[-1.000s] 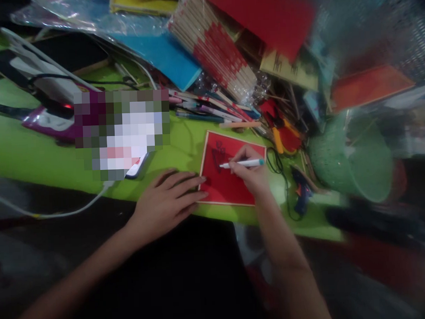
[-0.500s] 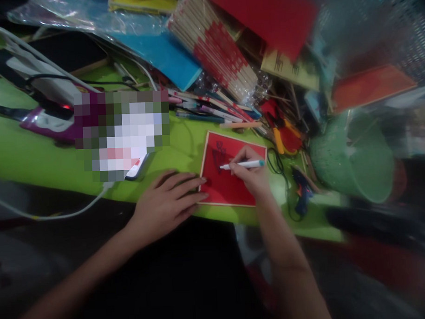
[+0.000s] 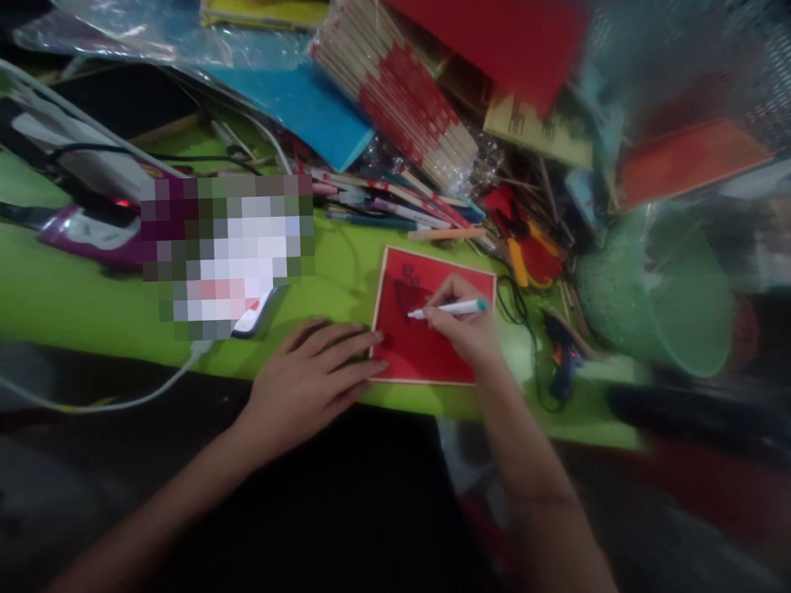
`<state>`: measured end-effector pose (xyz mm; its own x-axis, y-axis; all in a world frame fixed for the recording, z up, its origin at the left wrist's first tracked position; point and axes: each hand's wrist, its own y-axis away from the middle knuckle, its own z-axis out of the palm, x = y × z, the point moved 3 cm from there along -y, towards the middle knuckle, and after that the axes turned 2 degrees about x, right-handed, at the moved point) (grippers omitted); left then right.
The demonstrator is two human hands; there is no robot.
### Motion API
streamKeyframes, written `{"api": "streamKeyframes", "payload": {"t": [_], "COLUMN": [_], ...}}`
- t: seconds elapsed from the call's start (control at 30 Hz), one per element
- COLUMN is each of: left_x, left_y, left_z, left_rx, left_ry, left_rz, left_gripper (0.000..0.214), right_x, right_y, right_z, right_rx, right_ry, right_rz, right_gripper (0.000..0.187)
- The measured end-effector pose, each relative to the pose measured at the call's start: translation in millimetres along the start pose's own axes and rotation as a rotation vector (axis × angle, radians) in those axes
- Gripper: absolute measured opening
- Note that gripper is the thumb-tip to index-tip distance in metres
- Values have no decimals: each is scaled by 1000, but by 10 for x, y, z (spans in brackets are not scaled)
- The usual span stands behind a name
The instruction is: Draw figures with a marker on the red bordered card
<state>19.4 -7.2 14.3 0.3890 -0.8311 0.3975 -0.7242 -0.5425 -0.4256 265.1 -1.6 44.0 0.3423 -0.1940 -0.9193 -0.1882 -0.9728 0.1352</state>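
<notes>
A red square panel with a pale thin border (image 3: 430,360) lies flat on the green tabletop. Dark lines of a drawing (image 3: 406,287) run down its upper left part. My right hand (image 3: 465,324) grips a white marker (image 3: 457,308) with a teal end, its tip touching the panel at the bottom of the drawn lines. Fingers stretched out, my left hand (image 3: 317,368) rests flat with its fingertips on the panel's left edge. The palm of the right hand covers part of the panel's right side.
Left of the panel lies a phone (image 3: 257,310), its screen blurred out, with a white cable. Behind are pens (image 3: 392,212) and bundled sticks (image 3: 401,84). To the right stand pliers (image 3: 524,249), a glue gun (image 3: 562,360) and a green basket (image 3: 655,296). A purple power strip (image 3: 88,229) sits far left.
The marker's teal end has shifted slightly left and down, while its tip stays at nearly the same spot on the panel. My left hand has not visibly moved.
</notes>
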Motion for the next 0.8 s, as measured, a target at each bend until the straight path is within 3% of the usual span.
{"api": "streamKeyframes", "payload": {"t": [0.8], "left_x": [-7], "left_y": [8], "left_z": [5], "left_rx": [-5], "left_ry": [25], "left_rz": [-22], "left_gripper": [25], "right_x": [-11], "right_y": [-31], "right_z": [35], "right_rx": [70], "right_ry": [27], "right_rz": [-3], "right_gripper": [20]}}
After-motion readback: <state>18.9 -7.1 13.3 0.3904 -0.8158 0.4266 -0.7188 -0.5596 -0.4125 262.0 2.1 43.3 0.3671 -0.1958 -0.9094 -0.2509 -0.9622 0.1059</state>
